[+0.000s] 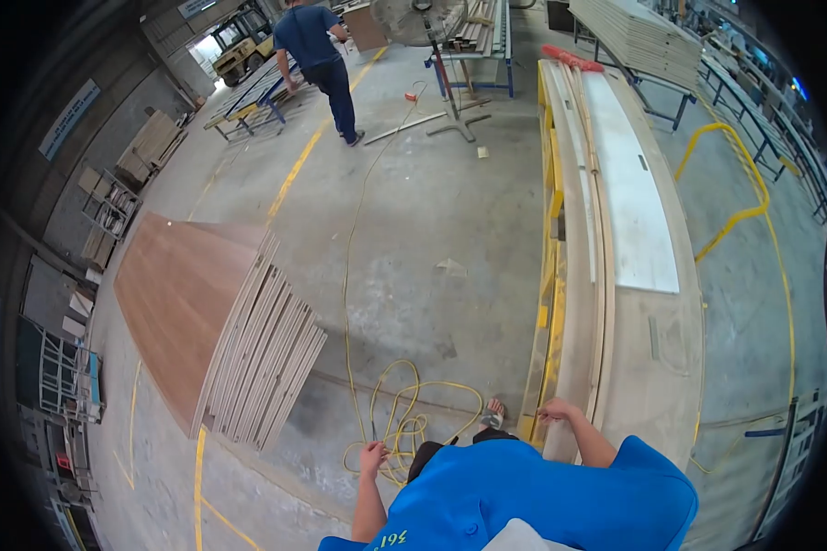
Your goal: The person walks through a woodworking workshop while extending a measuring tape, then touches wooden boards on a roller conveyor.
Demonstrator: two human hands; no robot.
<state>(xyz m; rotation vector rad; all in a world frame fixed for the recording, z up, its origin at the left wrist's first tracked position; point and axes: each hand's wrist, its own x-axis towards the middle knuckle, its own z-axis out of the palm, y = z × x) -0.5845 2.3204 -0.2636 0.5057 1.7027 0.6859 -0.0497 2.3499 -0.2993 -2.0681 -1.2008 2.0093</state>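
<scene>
My left hand (373, 456) hangs low in front of my body, its fingers curled together. A thin dark tip shows just above it, close to the yellow cord (402, 395) coiled on the floor; whether the hand holds anything is too small to see. At the near left edge of the long workbench (652, 367) is my right hand (553, 410), its fingers loosely bent and apart, with nothing visible in them. On that bench lie a white panel (629, 184) and long narrow wooden strips (601, 239).
A leaning stack of brown panels (202, 312) stands to the left. Ahead are a pedestal fan (446, 73) and a person (312, 55) in dark clothes beside a roller table (257, 96). A yellow rail (753, 174) rises on the right. The cord trails forward across the floor.
</scene>
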